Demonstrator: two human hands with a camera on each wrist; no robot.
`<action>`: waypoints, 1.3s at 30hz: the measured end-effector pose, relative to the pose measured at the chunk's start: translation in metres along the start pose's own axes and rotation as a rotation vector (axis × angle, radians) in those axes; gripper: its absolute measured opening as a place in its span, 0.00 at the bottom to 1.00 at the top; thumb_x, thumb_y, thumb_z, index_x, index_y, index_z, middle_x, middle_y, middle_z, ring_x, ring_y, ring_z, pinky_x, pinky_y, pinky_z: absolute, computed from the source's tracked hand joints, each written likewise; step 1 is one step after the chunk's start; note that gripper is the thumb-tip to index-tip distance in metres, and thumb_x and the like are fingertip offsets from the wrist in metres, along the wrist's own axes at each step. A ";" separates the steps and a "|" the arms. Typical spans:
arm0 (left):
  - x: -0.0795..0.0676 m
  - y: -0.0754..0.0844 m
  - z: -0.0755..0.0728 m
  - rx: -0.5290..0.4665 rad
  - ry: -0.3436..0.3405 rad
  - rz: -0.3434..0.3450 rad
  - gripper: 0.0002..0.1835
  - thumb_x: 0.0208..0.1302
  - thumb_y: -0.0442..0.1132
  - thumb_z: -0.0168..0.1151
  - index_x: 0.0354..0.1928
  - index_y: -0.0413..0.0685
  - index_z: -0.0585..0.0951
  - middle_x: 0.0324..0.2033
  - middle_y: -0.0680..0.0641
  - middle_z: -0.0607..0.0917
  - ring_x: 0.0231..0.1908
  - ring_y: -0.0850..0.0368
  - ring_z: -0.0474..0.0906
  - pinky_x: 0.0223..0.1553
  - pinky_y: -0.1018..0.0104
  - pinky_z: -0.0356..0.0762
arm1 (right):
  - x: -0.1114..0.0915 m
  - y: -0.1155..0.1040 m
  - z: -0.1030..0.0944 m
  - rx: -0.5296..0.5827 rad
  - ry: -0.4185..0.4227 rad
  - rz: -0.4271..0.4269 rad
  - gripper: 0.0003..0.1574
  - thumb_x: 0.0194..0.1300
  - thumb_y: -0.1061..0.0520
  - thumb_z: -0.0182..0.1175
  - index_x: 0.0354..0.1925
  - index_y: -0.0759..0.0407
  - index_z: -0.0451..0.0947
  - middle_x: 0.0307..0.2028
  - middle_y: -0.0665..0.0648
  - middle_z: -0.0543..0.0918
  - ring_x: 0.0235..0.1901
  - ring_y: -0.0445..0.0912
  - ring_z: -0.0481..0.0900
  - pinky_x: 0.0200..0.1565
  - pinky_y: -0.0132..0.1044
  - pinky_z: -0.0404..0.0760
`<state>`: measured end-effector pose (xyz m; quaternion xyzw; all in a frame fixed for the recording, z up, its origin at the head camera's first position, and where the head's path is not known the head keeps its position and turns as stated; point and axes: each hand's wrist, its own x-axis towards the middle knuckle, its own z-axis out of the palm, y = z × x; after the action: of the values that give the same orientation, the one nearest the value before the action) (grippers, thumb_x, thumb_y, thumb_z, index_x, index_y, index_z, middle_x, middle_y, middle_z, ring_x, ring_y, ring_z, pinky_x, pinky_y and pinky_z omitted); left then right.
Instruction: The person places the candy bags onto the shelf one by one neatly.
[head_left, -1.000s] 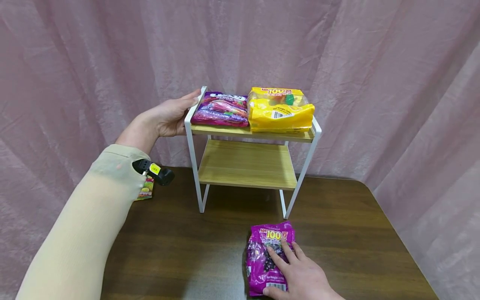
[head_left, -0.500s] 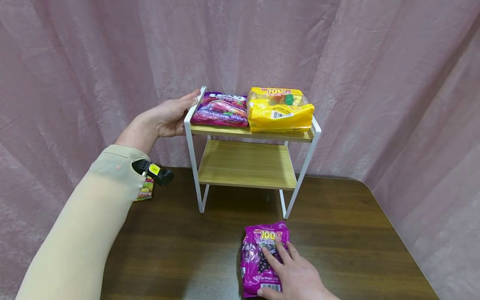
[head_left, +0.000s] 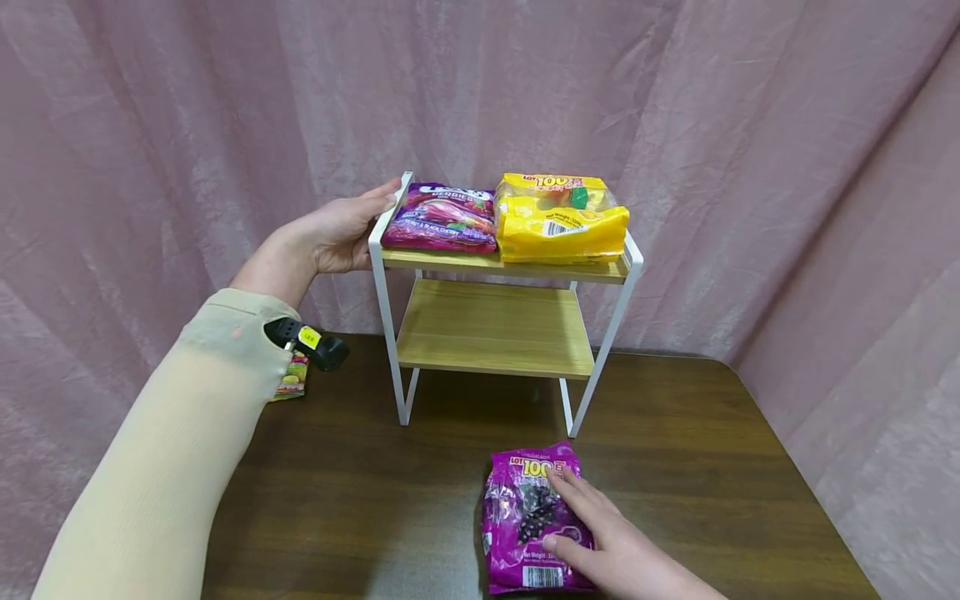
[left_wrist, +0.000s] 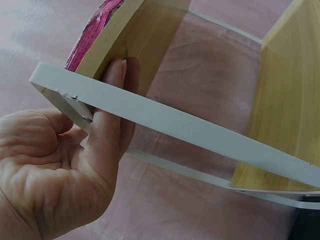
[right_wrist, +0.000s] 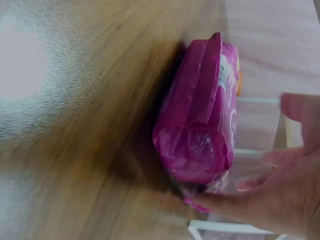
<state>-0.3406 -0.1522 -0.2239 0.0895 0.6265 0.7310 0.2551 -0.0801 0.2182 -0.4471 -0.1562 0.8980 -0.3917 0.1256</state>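
Observation:
My left hand (head_left: 341,233) grips the upper left side of a small two-tier shelf (head_left: 495,325) with a white metal frame. In the left wrist view its fingers (left_wrist: 117,75) reach beneath the top board. My right hand (head_left: 611,533) is over the right side of a purple candy bag (head_left: 528,521) printed with dark grapes, which lies on the table below the shelf. Its fingers are extended, not wrapped round the bag. The right wrist view shows this bag (right_wrist: 192,115) end-on, with the hand (right_wrist: 280,190) along its side and one finger at its lower corner.
On the top board sit a purple berry candy bag (head_left: 442,218) and a yellow candy bag (head_left: 558,221). Another colourful packet (head_left: 292,379) lies on the wooden table (head_left: 675,450) at left, partly behind my sleeve. A pink curtain (head_left: 480,92) hangs behind.
The purple grape bag first slid slightly left under my right hand. Since then the right hand has tilted onto its side, with less of it flat on the bag. The left hand stays put.

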 end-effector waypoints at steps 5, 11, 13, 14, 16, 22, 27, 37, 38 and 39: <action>0.000 0.000 0.000 -0.005 -0.007 0.003 0.32 0.81 0.53 0.43 0.79 0.88 0.47 0.44 0.41 0.87 0.34 0.51 0.89 0.32 0.61 0.89 | -0.002 0.003 -0.010 0.357 0.034 0.153 0.47 0.76 0.46 0.60 0.82 0.51 0.50 0.79 0.70 0.50 0.75 0.69 0.50 0.70 0.64 0.63; 0.000 0.000 -0.001 -0.004 -0.011 0.005 0.32 0.81 0.53 0.43 0.79 0.88 0.48 0.46 0.40 0.86 0.35 0.51 0.89 0.33 0.60 0.89 | 0.000 0.007 -0.016 0.645 0.089 0.311 0.50 0.78 0.47 0.56 0.82 0.59 0.42 0.78 0.75 0.44 0.74 0.72 0.49 0.62 0.69 0.72; 0.000 -0.001 -0.001 -0.003 -0.014 0.006 0.32 0.81 0.53 0.43 0.79 0.87 0.48 0.46 0.40 0.86 0.35 0.51 0.89 0.33 0.60 0.89 | -0.001 0.010 -0.017 0.760 0.062 0.360 0.52 0.79 0.45 0.54 0.82 0.60 0.36 0.78 0.75 0.38 0.74 0.74 0.46 0.59 0.73 0.73; 0.000 0.000 -0.001 -0.003 -0.014 0.005 0.32 0.81 0.53 0.44 0.79 0.88 0.48 0.46 0.40 0.86 0.35 0.50 0.89 0.33 0.60 0.89 | -0.002 0.011 -0.018 0.818 0.042 0.382 0.53 0.79 0.44 0.53 0.82 0.61 0.33 0.78 0.76 0.36 0.74 0.75 0.43 0.58 0.75 0.72; 0.000 0.000 -0.001 -0.003 -0.013 0.004 0.32 0.81 0.53 0.44 0.79 0.88 0.47 0.46 0.40 0.86 0.34 0.51 0.89 0.33 0.60 0.89 | -0.004 0.015 -0.019 0.920 -0.004 0.419 0.56 0.80 0.43 0.51 0.81 0.62 0.26 0.76 0.78 0.33 0.73 0.78 0.40 0.57 0.76 0.71; -0.001 0.002 -0.001 0.002 0.005 -0.004 0.32 0.80 0.54 0.44 0.78 0.89 0.48 0.45 0.41 0.86 0.33 0.52 0.89 0.31 0.61 0.88 | -0.007 0.021 -0.017 1.071 -0.082 0.513 0.60 0.79 0.39 0.49 0.78 0.68 0.21 0.75 0.81 0.38 0.72 0.79 0.40 0.55 0.79 0.71; -0.001 0.003 -0.001 -0.003 0.029 -0.011 0.31 0.80 0.54 0.44 0.78 0.90 0.50 0.44 0.42 0.87 0.32 0.53 0.89 0.31 0.62 0.88 | -0.003 0.017 -0.008 1.047 -0.025 0.548 0.59 0.78 0.43 0.53 0.77 0.69 0.25 0.73 0.81 0.42 0.71 0.79 0.46 0.51 0.78 0.74; 0.000 0.002 0.000 0.001 0.011 -0.013 0.32 0.80 0.54 0.44 0.79 0.89 0.47 0.44 0.41 0.86 0.33 0.52 0.89 0.32 0.61 0.89 | 0.003 0.002 0.001 0.964 0.054 0.625 0.55 0.74 0.51 0.59 0.78 0.69 0.36 0.65 0.85 0.57 0.66 0.77 0.59 0.46 0.74 0.80; 0.000 0.002 0.000 0.000 0.011 -0.013 0.32 0.80 0.54 0.44 0.79 0.89 0.47 0.44 0.41 0.86 0.33 0.52 0.89 0.32 0.61 0.89 | 0.004 0.002 0.002 0.958 0.051 0.616 0.55 0.74 0.51 0.59 0.78 0.68 0.36 0.64 0.85 0.59 0.64 0.75 0.64 0.47 0.74 0.80; 0.000 0.002 0.000 -0.001 0.012 -0.014 0.32 0.80 0.54 0.44 0.79 0.89 0.47 0.44 0.41 0.86 0.32 0.52 0.89 0.32 0.61 0.89 | 0.004 0.002 0.003 0.951 0.051 0.604 0.54 0.74 0.51 0.59 0.78 0.68 0.36 0.63 0.85 0.62 0.61 0.73 0.69 0.47 0.72 0.81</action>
<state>-0.3407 -0.1523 -0.2216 0.0803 0.6281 0.7301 0.2567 -0.0831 0.2161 -0.4509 0.1912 0.6303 -0.7034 0.2672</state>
